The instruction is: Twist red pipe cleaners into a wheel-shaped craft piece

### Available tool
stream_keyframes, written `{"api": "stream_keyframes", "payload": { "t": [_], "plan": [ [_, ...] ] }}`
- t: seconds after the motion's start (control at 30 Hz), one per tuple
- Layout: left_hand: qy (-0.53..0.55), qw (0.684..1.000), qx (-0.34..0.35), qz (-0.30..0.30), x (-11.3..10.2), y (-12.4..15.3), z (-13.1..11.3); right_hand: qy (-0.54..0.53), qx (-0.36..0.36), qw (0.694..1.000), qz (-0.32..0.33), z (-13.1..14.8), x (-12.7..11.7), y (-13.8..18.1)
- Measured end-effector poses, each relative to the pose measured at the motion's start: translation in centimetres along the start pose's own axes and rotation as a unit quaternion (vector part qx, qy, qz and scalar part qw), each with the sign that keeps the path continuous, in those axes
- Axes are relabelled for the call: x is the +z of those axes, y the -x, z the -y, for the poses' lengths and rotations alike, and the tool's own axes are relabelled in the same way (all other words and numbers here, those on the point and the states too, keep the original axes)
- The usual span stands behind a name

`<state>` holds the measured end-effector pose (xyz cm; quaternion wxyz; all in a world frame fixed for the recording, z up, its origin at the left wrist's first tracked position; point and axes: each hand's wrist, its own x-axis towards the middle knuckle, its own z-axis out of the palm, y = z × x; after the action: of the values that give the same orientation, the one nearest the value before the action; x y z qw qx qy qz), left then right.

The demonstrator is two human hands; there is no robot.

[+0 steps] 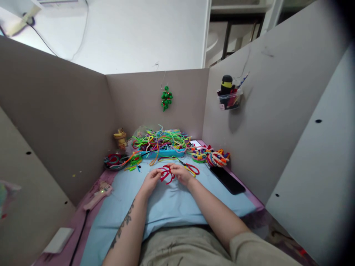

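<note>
Between my two hands, over the light blue cloth (124, 207), is a bundle of red pipe cleaners (167, 176) with bent, spreading ends. My left hand (153, 178) pinches its left side with closed fingers. On the right side, my right hand (179, 173) has its fingers closed on the same bundle. Some of the strands between the fingertips are hidden. Just beyond my right hand lie scissors (192, 170) with red and yellow handles. A few loose pipe cleaners (166, 159) rest on the cloth past my hands.
A blue tray (163, 153) heaped with coloured pipe cleaners stands at the back. Finished pieces (213, 158) and a black phone (227, 180) lie at right. A pink glue gun (98, 195) with a black cord lies at left. Grey partitions (158, 92) enclose the table.
</note>
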<state>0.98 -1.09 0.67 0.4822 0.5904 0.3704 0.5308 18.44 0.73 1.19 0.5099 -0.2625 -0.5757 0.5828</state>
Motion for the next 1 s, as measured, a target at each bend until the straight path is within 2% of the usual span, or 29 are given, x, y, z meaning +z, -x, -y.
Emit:
{"api": "stream_keyframes", "payload": {
  "t": [0.17, 0.23, 0.33, 0.37, 0.47, 0.53, 0.63, 0.8, 0.87, 0.93, 1.0],
  "plan": [
    [-0.008, 1.0, 0.0, -0.021, -0.5, -0.6, 1.1, -0.019, -0.005, 1.0, 0.024, -0.3, 0.2, -0.1],
    [-0.002, 0.997, -0.014, -0.07, -0.8, -0.9, 1.6, 0.005, -0.028, 1.0, -0.006, -0.9, 0.1, -0.4],
    [0.001, 0.99, -0.023, -0.142, -0.8, -1.1, 1.9, 0.066, -0.054, 0.992, -0.091, -1.9, -0.3, -1.1],
    [0.01, 0.99, -0.016, -0.139, -0.6, -1.0, 1.8, 0.086, -0.063, 0.988, -0.114, -2.2, -0.4, -1.3],
    [0.066, 0.995, 0.011, -0.079, 0.3, -0.5, 1.2, 0.141, -0.099, 0.973, -0.152, -2.9, -0.2, -1.5],
    [0.08, 0.994, -0.001, -0.079, 0.9, -0.2, 0.8, 0.172, -0.112, 0.967, -0.154, -3.3, 0.3, -1.5],
    [0.06, 0.989, -0.031, -0.133, 1.2, -0.2, 0.7, 0.205, -0.11, 0.963, -0.14, -3.6, 1.3, -1.5],
    [0.075, 0.977, -0.051, -0.193, 0.4, -0.7, 1.4, 0.211, -0.106, 0.963, -0.127, -3.3, 1.6, -1.5],
    [0.093, 0.969, -0.055, -0.223, 0.0, -0.9, 1.6, 0.227, -0.128, 0.949, -0.175, -2.9, 1.3, -1.3],
    [0.114, 0.961, -0.058, -0.244, -0.2, -1.0, 1.6, 0.267, -0.164, 0.919, -0.241, -2.5, 1.1, -0.9],
    [0.129, 0.958, -0.051, -0.25, -0.2, -1.0, 1.5, 0.325, -0.204, 0.888, -0.252, -2.3, 1.2, -0.4]
  ]
}}
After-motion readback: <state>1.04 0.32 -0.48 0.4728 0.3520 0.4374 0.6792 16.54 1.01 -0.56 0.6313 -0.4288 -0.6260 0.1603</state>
